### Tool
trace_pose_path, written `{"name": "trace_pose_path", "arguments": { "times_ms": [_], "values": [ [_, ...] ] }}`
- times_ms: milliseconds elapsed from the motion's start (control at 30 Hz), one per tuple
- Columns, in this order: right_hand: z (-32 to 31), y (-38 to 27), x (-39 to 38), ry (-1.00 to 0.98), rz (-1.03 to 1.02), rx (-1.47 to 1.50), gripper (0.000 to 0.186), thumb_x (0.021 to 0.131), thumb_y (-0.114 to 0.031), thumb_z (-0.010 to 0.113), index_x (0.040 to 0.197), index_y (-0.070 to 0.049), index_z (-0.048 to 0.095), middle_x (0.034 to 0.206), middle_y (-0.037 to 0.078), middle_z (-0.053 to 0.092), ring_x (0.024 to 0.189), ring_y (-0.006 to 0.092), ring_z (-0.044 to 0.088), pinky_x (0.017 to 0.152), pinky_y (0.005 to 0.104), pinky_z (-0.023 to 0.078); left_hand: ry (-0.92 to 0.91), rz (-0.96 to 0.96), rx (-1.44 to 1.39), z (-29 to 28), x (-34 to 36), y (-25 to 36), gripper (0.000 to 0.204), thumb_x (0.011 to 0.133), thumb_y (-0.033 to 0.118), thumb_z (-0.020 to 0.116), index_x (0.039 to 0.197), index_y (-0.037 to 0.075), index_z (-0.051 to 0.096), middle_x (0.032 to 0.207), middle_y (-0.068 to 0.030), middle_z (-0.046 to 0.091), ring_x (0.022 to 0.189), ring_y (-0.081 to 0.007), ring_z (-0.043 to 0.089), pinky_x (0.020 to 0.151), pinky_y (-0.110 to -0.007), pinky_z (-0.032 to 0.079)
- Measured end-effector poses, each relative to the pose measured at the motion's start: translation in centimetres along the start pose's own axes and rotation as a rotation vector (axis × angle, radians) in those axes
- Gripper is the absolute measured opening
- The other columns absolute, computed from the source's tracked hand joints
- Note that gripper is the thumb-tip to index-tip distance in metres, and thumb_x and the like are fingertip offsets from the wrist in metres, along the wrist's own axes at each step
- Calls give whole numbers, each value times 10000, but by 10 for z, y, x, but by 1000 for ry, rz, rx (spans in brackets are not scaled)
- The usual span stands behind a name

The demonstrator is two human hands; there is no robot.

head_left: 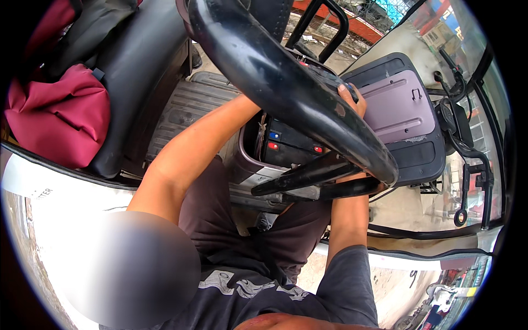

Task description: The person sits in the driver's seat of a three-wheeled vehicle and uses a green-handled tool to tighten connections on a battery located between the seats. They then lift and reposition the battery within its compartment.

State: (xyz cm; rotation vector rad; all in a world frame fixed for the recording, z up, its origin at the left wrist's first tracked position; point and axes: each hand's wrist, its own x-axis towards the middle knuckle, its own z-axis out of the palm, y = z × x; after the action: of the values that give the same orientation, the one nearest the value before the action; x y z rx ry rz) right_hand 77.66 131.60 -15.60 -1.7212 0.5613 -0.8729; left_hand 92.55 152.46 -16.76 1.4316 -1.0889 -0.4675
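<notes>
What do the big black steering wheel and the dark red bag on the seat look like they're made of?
The steering wheel looks like hard black plastic or rubber over a core: glossy, with a scuffed pale chip on its rim. The dark red bag looks like matte woven fabric, soft and creased, with a seam line.

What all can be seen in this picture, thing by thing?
Steering wheel: one, black, across the upper middle, spokes running down to the right.
Batteries: at least two, black with red and blue caps, in an open compartment under the wheel.
Cover panel: one, greyish purple, right of the batteries.
Seat: one, black, upper left.
Bag: one, dark red, on the seat at left.
Floor mat: one, grey, ribbed, beside the seat.
Levers and rods: several, black, far right.
Left hand: hidden behind the wheel; its forearm reaches toward the batteries.
Right hand: fingertips showing past the wheel rim, at the panel's edge.
</notes>
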Motion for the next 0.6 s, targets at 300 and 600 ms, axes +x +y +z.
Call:
{"name": "trace_pose_path", "arguments": {
  "times_ms": [300, 600],
  "values": [
    [36, -77, 11, -544, -272, -871, 1028, 563, -527, 899, 1364, 42, 596, 1319, 263, 633, 1242, 391, 606, 1084, 424, 454, -30, 167, 157, -10, 18, -70, 829, 782, 86, 830, 1471, -31, 384, 1322, -243, 604, 1261, -311, 574, 1076, -405, 429],
    [45, -81, 3, -459, -359, -1169, 1078, 465, -619, 907, 1299, 9, 634, 1215, 214, 675, 1222, 383, 606, 1022, 471, 486, -56, 163, -102, 2, 17, -80, 682, 857, 136, 785, 1429, -34, 454, 1289, -233, 627, 1202, -294, 612, 1074, -413, 438]
  ]
}}
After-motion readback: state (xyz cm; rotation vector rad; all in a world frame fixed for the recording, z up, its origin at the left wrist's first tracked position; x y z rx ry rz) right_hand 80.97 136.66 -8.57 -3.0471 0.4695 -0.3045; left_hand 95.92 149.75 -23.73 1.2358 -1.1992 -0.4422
